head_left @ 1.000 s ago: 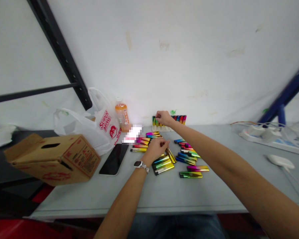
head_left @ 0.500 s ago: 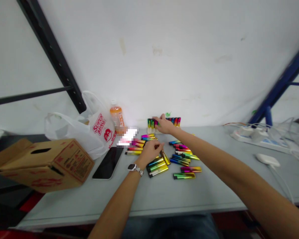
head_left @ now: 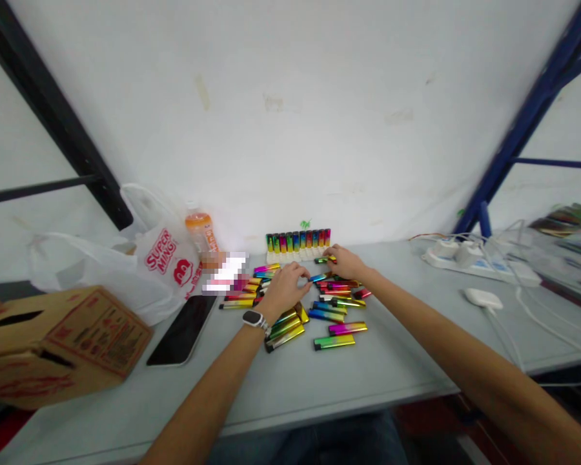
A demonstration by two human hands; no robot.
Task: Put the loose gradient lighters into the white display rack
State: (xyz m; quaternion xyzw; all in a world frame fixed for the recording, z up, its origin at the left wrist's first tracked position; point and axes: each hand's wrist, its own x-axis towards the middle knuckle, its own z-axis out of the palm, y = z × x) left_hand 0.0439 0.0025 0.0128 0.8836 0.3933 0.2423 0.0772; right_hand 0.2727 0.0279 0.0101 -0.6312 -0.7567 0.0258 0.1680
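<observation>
Lighter (head_left: 320,261) in closed right fingers (head_left: 334,252); left fingers (head_left: 297,268), hold unclear; table edge (head_left: 339,408) well apart

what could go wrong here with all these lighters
The right hand is close to the upright lighters, so a nudge might topple some. Many loose lighters lie crowded around the left hand, so its fingers or wrist could push neighbours out of place.

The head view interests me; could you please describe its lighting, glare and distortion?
Head view: the light is diffuse, with pale glints on the metallic lighters; head view: black post and blue post splay outward, probably from wide-angle distortion; head view: a pixelated patch hides detail beside the drink bottle; head view: fine print on the box looks soft.
</observation>
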